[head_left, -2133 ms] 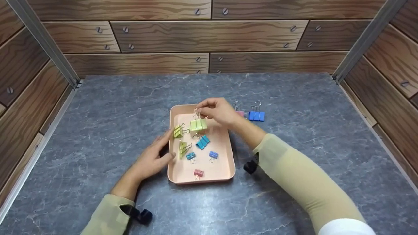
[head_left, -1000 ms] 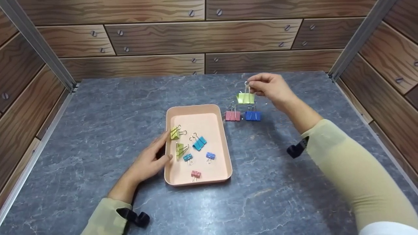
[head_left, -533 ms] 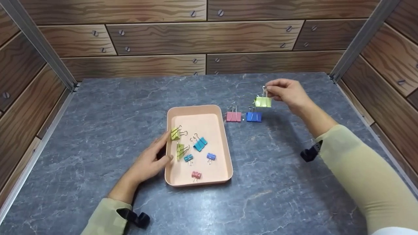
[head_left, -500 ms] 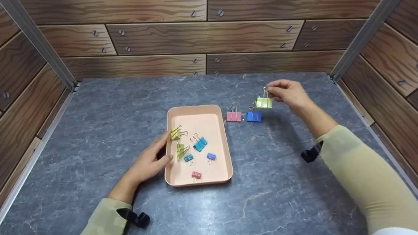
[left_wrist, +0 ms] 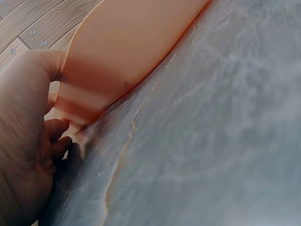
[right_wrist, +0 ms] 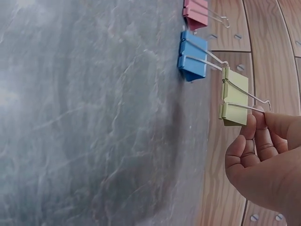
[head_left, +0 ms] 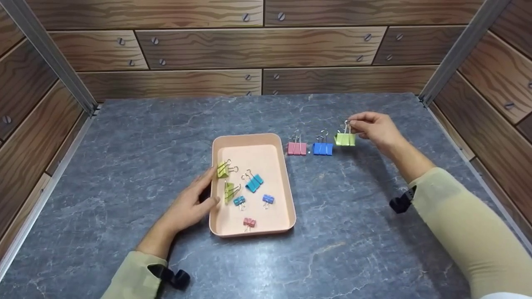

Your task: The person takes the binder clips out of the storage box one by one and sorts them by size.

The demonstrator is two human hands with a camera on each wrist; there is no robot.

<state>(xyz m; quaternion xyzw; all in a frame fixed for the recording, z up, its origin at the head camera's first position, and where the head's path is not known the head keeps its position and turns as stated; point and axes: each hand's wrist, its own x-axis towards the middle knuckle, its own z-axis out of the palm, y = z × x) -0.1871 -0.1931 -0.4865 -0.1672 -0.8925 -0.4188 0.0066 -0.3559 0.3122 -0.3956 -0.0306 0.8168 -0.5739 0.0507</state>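
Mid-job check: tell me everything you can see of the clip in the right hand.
The pale green clip has a smooth body that looks like painted metal, with a bare wire handle. The right hand pinches the handle's end; nothing else appears to touch the clip. It hangs body down, seemingly clear of the table, right of the blue clip and apart from it. Its second handle is hard to make out.

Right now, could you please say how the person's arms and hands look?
The left hand and right hand are bare. The left sleeve and right sleeve are pale yellow-green, each bearing a strapped black device; white fabric borders the right one.
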